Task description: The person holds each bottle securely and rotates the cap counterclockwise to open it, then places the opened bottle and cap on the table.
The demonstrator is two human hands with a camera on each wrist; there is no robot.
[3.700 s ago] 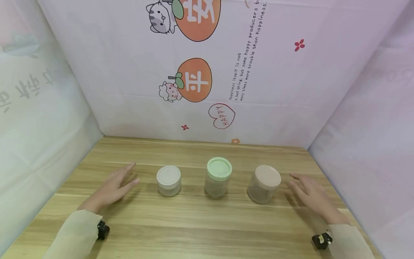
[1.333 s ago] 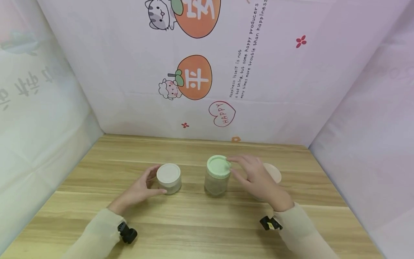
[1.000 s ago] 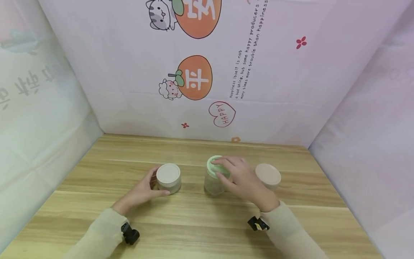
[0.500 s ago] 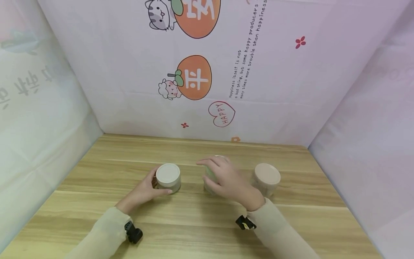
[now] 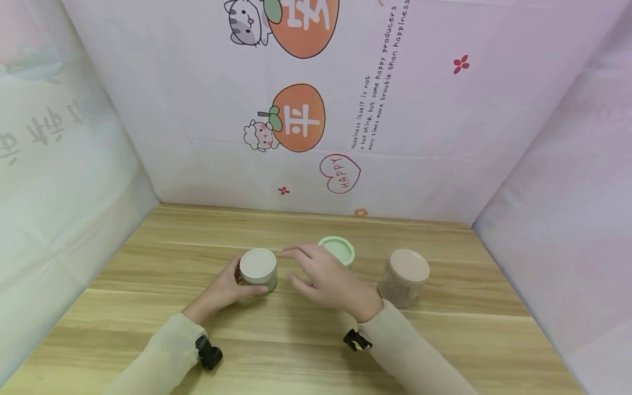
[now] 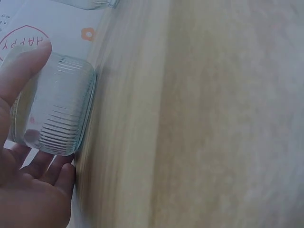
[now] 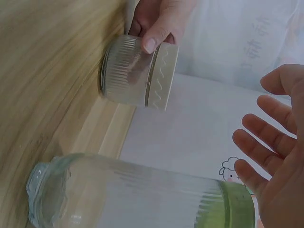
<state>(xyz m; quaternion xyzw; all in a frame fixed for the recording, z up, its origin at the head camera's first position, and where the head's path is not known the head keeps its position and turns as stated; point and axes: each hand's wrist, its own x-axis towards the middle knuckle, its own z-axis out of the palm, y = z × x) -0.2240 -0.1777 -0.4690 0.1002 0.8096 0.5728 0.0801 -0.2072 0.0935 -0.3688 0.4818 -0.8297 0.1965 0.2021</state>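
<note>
A short ribbed glass jar with a white lid (image 5: 258,264) stands on the table, and my left hand (image 5: 223,289) grips its side. In the left wrist view the thumb lies along one side of the clear jar (image 6: 66,107), with the fingers behind it. My right hand (image 5: 329,278) is in the air to the right of this jar, fingers spread and holding nothing. It partly hides a taller jar with a green lid (image 5: 340,249) in the head view. The right wrist view shows that tall jar (image 7: 142,192) upright below the loosely bent fingers (image 7: 266,135).
A third glass jar with a peach lid (image 5: 406,274) stands to the right, beyond the right forearm. White printed cloth (image 5: 405,181) rises along the back and both sides of the wooden table (image 5: 276,351). A small black camera sits on each wrist.
My right hand has moved left from the far right, passing over the green-lidded jar toward the white-lidded one. My left hand has come in from the left and closed around the white-lidded jar.
</note>
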